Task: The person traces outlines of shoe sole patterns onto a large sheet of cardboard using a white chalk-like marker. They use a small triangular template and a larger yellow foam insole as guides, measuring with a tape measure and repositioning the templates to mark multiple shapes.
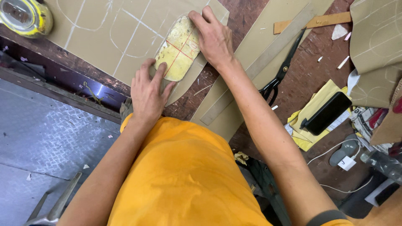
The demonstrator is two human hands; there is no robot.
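A worn yellow oval template (pixel 179 50) with red cross lines lies on a tan sheet of material (pixel 96 29) marked with white chalk outlines. My left hand (pixel 147 93) presses flat on the template's near end, fingers spread. My right hand (pixel 213 37) rests on its far right edge, fingers curled against the rim; whether it holds chalk is hidden. Both hands pin the template to the sheet on the brown workbench (pixel 301 79).
Black scissors (pixel 279 75) and a long ruler strip (pixel 259 62) lie right of my arm. A black phone (pixel 327 112) sits on yellow papers. A tape roll (pixel 26 16) is top left. More tan pieces (pixel 374 33) lie at the right. Metal floor (pixel 46 138) lies to the left.
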